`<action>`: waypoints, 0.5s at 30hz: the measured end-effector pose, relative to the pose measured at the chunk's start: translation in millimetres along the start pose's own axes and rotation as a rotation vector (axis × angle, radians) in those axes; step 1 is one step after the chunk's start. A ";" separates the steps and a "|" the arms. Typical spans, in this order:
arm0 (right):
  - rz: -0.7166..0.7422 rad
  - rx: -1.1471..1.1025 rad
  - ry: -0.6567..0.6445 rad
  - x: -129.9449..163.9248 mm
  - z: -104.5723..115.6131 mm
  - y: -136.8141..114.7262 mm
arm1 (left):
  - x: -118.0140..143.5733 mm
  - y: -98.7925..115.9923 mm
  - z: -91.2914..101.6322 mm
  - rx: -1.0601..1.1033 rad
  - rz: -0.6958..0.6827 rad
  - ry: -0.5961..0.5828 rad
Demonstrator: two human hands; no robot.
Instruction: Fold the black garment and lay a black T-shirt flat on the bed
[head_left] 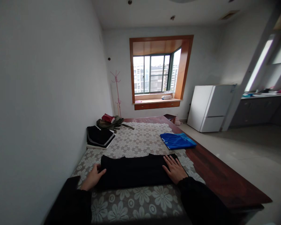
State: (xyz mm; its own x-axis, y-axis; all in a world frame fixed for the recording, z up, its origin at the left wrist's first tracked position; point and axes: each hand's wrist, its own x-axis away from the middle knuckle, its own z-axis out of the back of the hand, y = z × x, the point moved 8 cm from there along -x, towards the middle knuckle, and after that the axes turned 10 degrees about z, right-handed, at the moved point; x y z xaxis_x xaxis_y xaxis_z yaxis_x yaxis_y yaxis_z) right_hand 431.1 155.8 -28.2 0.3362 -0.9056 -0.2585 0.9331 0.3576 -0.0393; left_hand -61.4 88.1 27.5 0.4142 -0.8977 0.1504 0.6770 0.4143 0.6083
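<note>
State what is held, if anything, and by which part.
The left grip is at the left edge of the black cloth; whether it pinches cannot be told. The right grip lies flat on the cloth's right end, holding nothing.

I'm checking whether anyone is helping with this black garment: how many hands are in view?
2: the left hand at the left end of the black garment, and the right hand spread on its right end. No others show.
</note>
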 end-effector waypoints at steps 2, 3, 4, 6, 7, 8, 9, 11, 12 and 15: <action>0.001 -0.004 0.004 0.0 0.2 0.0 | -5.3 -5.2 3.1 0.085 0.055 -0.052; 0.001 -0.007 0.005 0.2 0.8 -0.3 | -6.6 -8.1 4.8 0.117 0.085 -0.077; 0.000 -0.009 0.005 0.4 1.6 -0.6 | -7.3 -10.8 6.0 0.145 0.114 -0.104; -0.006 -0.013 0.004 0.9 3.7 -1.2 | -7.3 -14.3 6.9 0.193 0.159 -0.155; -0.010 -0.015 0.002 1.1 4.8 -1.7 | -7.1 -14.8 6.5 0.217 0.172 -0.176; -0.013 -0.016 0.000 1.2 5.7 -2.2 | -6.9 -14.5 5.5 0.240 0.181 -0.193; -0.015 -0.017 -0.003 1.3 6.3 -3.0 | -6.7 -13.6 4.1 0.262 0.188 -0.204; -0.015 -0.022 -0.010 1.5 6.8 -5.0 | -5.5 -10.9 0.1 0.306 0.193 -0.215; -0.015 -0.027 -0.009 1.7 7.2 -5.9 | -4.5 -9.3 -2.0 0.326 0.191 -0.213; -0.013 -0.063 0.031 2.7 13.0 -6.4 | 0.0 -4.3 -6.9 0.358 0.156 -0.183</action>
State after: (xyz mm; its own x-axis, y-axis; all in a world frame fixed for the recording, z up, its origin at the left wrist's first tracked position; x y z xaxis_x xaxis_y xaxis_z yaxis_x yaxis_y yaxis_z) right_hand 427.7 148.2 -16.2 0.3188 -0.9032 -0.2875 0.9271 0.3603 -0.1037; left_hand -60.1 87.3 19.6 0.3580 -0.8536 0.3783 0.3478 0.4979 0.7944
